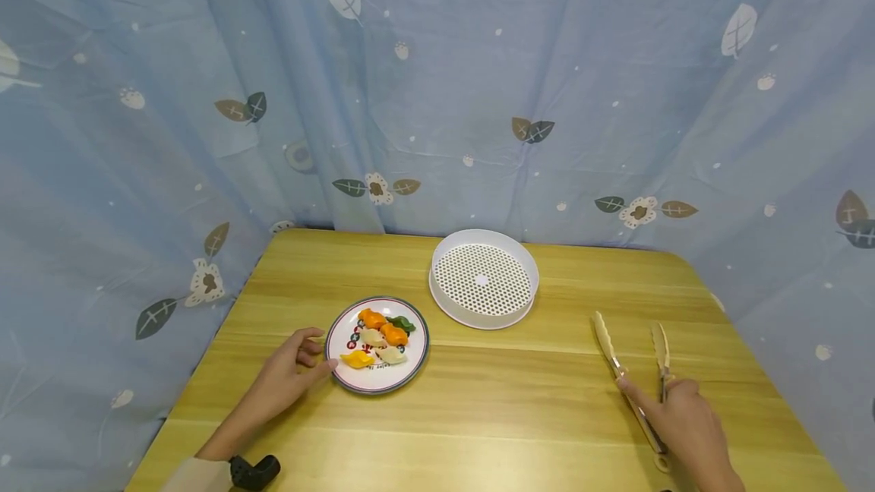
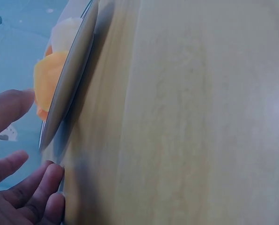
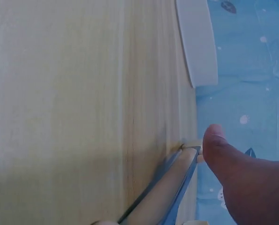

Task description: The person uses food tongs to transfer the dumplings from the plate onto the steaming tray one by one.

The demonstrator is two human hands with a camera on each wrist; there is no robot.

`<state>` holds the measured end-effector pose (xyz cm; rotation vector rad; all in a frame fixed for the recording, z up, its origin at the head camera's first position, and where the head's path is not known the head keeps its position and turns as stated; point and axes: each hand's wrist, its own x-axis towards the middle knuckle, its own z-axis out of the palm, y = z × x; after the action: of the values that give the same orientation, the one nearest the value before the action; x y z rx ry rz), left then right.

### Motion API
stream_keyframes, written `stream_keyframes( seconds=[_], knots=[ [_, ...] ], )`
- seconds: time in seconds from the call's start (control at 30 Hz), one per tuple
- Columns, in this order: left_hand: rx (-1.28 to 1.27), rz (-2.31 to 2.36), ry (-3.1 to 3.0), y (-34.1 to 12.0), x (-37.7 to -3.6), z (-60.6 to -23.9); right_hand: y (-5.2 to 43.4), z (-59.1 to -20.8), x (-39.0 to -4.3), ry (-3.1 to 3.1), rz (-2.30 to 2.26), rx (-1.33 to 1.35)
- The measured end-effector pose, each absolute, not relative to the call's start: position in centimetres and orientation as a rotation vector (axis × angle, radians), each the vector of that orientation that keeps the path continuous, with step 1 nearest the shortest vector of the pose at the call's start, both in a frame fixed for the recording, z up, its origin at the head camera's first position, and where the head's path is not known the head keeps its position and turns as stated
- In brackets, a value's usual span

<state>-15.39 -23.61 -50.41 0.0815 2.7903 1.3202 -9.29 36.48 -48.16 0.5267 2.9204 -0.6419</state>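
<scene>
While all dumplings [image 1: 380, 338] lie on the plate [image 1: 418, 356], the steamer tray [image 1: 484, 280] right of it stands unfilled.
Tongs [image 1: 632, 370], lower right: gripped by right hand [image 1: 686, 424]; left hand [image 1: 290, 376] fingers relaxed, touching plate rim; transfer judged unstarted.

A light wooden table [image 1: 492, 408] with pale, straight grain fills the lower part of the head view. Behind it and along both its sides hangs a pale blue curtain [image 1: 437, 82], creased in long folds and printed with leaves, small flowers and white dots. Soft, even light falls on the tabletop.
</scene>
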Motion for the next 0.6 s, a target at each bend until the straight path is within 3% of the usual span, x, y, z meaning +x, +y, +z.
stream_keyframes(
  seconds=[0.6],
  knots=[
    [0.08,1.393,2.728,-23.13,-15.19,-51.04,36.32,-49.01,-9.23,2.884,-0.623,0.555]
  ],
)
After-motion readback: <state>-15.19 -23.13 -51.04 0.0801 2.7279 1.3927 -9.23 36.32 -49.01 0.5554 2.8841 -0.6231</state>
